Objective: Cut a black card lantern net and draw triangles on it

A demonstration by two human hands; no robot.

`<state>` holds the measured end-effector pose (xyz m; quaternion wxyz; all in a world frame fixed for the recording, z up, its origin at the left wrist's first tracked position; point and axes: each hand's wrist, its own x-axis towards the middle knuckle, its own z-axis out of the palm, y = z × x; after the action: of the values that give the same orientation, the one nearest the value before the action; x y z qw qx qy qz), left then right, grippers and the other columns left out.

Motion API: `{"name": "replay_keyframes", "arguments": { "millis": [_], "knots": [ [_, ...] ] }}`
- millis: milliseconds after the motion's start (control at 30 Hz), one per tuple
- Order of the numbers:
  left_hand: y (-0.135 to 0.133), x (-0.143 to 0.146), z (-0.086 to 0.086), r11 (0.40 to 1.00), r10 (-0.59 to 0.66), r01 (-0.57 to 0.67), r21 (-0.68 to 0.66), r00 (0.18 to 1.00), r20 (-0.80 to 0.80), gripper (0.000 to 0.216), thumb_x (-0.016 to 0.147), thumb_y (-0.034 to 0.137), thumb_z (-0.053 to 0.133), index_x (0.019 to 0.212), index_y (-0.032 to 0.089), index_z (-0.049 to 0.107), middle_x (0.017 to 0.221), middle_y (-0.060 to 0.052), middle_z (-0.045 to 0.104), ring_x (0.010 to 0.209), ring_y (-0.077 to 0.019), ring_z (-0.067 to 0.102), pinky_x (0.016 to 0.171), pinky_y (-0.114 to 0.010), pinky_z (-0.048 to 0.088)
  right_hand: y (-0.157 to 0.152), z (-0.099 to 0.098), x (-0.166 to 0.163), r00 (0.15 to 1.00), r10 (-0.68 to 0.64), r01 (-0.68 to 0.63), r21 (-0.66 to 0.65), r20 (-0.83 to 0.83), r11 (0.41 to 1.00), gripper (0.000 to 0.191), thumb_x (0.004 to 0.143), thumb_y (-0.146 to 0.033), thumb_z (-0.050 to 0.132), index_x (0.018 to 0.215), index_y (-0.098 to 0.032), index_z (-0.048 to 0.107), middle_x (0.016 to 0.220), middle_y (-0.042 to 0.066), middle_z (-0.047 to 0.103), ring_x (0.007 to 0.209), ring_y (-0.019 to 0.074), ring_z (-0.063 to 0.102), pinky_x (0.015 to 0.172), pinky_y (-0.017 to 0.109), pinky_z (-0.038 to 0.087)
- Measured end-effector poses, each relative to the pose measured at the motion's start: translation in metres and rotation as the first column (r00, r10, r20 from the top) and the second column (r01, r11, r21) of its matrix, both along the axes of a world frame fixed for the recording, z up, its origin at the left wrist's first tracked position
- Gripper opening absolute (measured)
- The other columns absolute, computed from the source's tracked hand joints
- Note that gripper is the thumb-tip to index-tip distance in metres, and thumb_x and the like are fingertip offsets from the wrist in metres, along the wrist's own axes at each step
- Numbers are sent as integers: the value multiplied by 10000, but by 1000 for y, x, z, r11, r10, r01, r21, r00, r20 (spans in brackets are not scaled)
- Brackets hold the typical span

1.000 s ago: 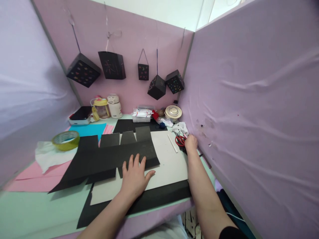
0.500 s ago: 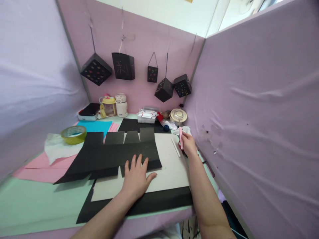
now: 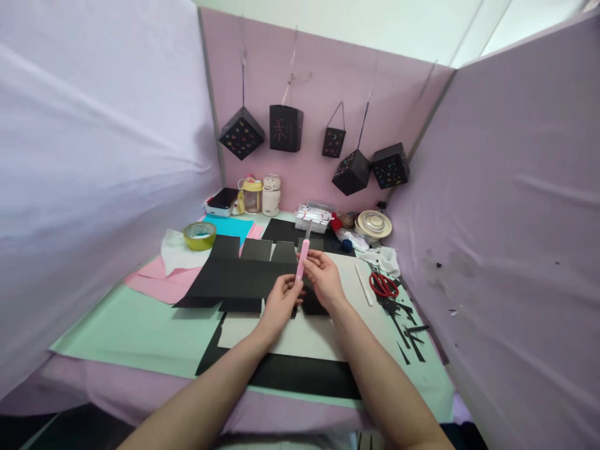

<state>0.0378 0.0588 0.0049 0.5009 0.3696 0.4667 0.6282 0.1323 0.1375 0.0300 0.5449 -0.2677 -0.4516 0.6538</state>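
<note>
Upright over the black paper, a pink utility knife (image 3: pixel 302 257) has its blade out at the top. My right hand (image 3: pixel 324 280) grips its handle from the right. The fingers of my left hand (image 3: pixel 281 305) close on the lower end of the same handle. Beneath my hands lies a black paper sheet (image 3: pixel 220 280) with cut flaps along its far and near edges; my hands hide part of it. Under that sheet is a pale board (image 3: pixel 300 340), and below the board another black sheet (image 3: pixel 300 375).
To the right lie a white stick-like tool (image 3: pixel 364 284), red-handled scissors (image 3: pixel 384 285) and black paper scraps (image 3: pixel 407 328). Yellow tape (image 3: pixel 199 236) sits at left near pink paper (image 3: pixel 162 281). White pens in a box (image 3: pixel 313 219) stand behind. Black paper lanterns (image 3: pixel 242 133) hang at the back.
My right hand has brought the utility knife from the board's right side to the middle. My left hand has lifted off the black paper and closed on the knife. The blade now shows.
</note>
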Motion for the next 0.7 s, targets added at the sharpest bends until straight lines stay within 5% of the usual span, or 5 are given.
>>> {"name": "replay_keyframes", "arguments": {
  "millis": [167,267,433,700],
  "knots": [
    [-2,7,1,987,-148,156,-24,967,209,478,765,621,689,795,188,486,569,87,398,451,-52,367,437,-172,282,-8,-5,2,989,135,-137,24,60,990,390,665,-281,823,1017,-216,668,886,3,711,808,143,639,772,275,519],
    [-5,10,1,963,-248,268,-6,897,365,501,779,651,658,780,194,453,514,119,259,411,-41,208,414,-171,189,-12,-1,-1,963,268,-267,-73,12,961,362,762,-441,729,1022,-195,671,906,31,718,815,152,645,799,296,521],
    [-5,11,-2,949,-286,315,8,848,446,456,792,572,697,786,174,475,515,104,316,423,-33,227,435,-165,184,-13,-1,-4,961,269,-277,-210,-66,938,447,792,-604,628,907,-172,645,695,25,697,646,153,630,645,274,506],
    [-5,15,-8,960,-251,281,-12,873,418,506,740,587,742,765,184,437,508,118,307,410,-23,217,427,-159,152,-14,-6,-3,974,220,-226,-159,-55,961,403,715,-550,749,796,-169,644,642,27,686,587,135,608,583,245,490]
  ]
}}
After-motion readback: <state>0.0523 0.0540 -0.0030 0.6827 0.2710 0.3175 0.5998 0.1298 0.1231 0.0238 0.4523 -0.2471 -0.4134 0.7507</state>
